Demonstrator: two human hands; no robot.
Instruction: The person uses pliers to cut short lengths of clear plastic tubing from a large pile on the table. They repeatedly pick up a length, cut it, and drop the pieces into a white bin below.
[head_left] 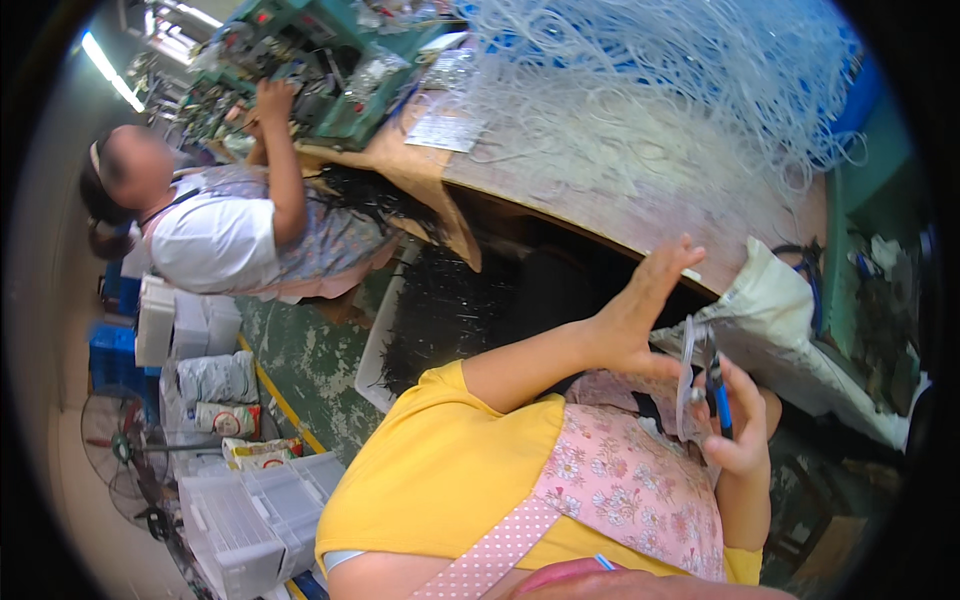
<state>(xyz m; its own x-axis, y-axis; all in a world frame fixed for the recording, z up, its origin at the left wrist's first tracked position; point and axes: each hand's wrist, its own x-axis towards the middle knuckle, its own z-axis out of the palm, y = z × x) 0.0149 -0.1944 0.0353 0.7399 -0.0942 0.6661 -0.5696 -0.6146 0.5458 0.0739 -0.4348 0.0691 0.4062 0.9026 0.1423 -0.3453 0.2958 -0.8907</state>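
Left hand [648, 305]: fingers spread wide, apparently empty.
Right hand [742, 425]: curled round blue-handled dark-metal pliers [722, 405].
Translucent curved plastic strand [686, 385]: between the hands.
Plier work: in hand, I judge; next calls for steadying the strand.

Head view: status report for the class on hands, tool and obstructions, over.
Left hand open; right hand holding blue-handled tool; translucent loop beside tool; nothing visibly blocking it.

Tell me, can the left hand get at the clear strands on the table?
Probably yes: the left hand is spread open near the table, and nothing visible stands between it and the clear strands.
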